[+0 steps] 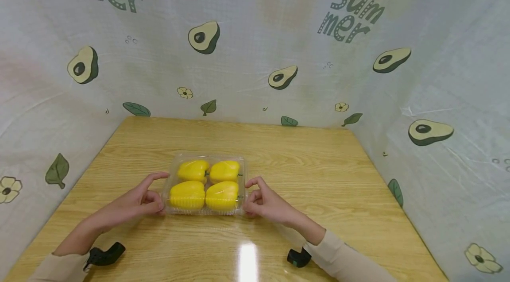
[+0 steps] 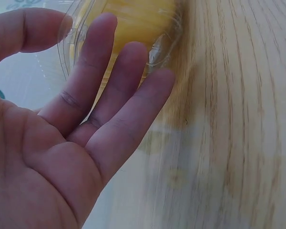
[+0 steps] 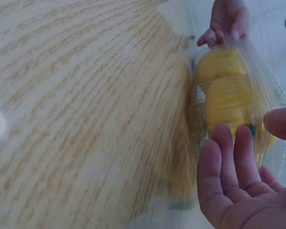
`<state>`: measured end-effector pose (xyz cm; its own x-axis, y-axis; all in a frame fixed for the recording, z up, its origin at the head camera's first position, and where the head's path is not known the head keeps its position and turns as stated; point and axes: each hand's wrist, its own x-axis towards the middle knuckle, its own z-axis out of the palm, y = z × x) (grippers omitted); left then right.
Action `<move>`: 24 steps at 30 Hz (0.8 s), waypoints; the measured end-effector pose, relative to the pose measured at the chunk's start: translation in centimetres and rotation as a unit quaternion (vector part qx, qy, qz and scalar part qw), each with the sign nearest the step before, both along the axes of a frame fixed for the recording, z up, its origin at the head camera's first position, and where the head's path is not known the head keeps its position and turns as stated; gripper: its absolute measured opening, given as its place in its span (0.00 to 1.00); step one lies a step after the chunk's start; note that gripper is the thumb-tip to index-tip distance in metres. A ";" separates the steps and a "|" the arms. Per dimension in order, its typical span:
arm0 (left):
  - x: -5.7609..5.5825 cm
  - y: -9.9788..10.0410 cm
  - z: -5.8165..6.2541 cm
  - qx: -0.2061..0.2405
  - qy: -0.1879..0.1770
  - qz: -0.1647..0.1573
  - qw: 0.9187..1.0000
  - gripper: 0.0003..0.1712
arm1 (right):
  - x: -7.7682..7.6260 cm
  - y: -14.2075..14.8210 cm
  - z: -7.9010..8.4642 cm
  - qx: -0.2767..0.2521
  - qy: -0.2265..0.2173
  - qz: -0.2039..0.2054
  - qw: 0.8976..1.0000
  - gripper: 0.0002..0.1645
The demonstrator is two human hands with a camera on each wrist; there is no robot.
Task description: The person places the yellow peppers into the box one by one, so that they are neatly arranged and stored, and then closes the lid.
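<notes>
A clear plastic clamshell container (image 1: pixel 211 156) stands on the wooden table, its lid over several yellow bell peppers (image 1: pixel 187 195) set in two rows. At its left end, my left hand (image 1: pixel 137 198) grips the edge; the left wrist view shows a digit on the rim and the other fingers (image 2: pixel 126 76) along the side wall. My right hand (image 1: pixel 271 204) holds the opposite end. In the right wrist view its thumb (image 3: pixel 281 122) is at the lid's rim, and the fingers lie lower against the side. A green stem shows beside these fingertips.
The wooden table (image 1: pixel 318 171) reaches back to a hanging cloth (image 1: pixel 247 52) printed with avocados and leaves, which also rises on both sides. Dark wrist devices (image 1: pixel 106 254) sit at both cuffs. Bright light reflects off the table's front.
</notes>
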<state>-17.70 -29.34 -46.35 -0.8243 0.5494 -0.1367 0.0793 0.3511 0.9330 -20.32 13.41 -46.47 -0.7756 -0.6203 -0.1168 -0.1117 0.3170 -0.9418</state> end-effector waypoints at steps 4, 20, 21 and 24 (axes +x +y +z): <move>0.0 0.1 -0.3 0.004 0.000 -0.003 1.000 0.45 | 0.1 0.0 0.0 -0.007 -0.008 0.001 1.000 0.29; -0.3 0.0 -0.7 0.058 -0.040 -0.027 0.997 0.44 | 0.4 0.0 -0.1 -0.038 -0.045 0.011 0.998 0.29; -0.3 0.0 -0.7 0.058 -0.043 -0.026 0.997 0.44 | 0.3 0.0 -0.1 -0.039 -0.051 0.011 0.998 0.29; -0.3 0.1 -0.7 0.059 -0.047 -0.025 0.997 0.44 | 0.3 -0.1 -0.2 -0.044 -0.063 0.007 0.997 0.29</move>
<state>-17.97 -29.29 -47.02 -0.7815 0.6070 -0.1441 0.0045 0.2364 0.9716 -20.01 13.35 -46.64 -0.7495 -0.6432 -0.1565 0.0045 0.2314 -0.9729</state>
